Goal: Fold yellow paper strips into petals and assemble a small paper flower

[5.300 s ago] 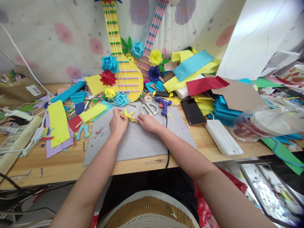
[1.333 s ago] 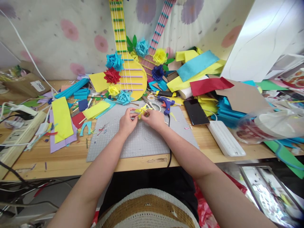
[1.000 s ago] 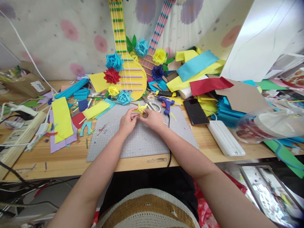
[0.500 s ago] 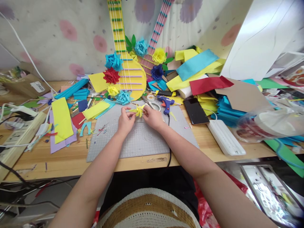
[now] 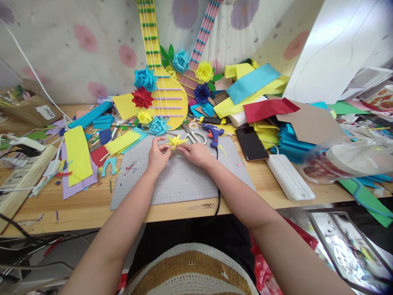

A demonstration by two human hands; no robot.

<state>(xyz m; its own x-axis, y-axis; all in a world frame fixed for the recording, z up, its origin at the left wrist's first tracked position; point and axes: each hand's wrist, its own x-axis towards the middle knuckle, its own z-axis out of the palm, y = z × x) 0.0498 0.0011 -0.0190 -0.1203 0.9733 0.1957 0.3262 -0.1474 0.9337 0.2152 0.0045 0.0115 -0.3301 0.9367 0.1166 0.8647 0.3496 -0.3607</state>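
Above the grey cutting mat [image 5: 184, 184], a small yellow paper flower [image 5: 176, 141] with pointed petals is held between my two hands. My left hand [image 5: 158, 156] pinches its left side, where a thin pale strip or stick shows at the fingertips. My right hand [image 5: 196, 154] is closed on the flower's right side, with the fingertips partly hidden. Just behind my right hand lie scissors [image 5: 199, 137] with pale handles. To their right is a blue glue gun [image 5: 215, 134], its black cord running down over the mat.
A yellow paper guitar [image 5: 175, 98] with paper flowers leans at the back, beside a pink one [image 5: 201, 45]. Coloured paper [image 5: 254, 84] is heaped at the right, near a phone [image 5: 251, 143] and white power strip [image 5: 290, 176]. Yellow sheets [image 5: 78, 155] lie left.
The yellow flower has turned, so its petals now spread more openly upward. My left hand has shifted slightly left, and my right hand's fingers lie lower along the flower.
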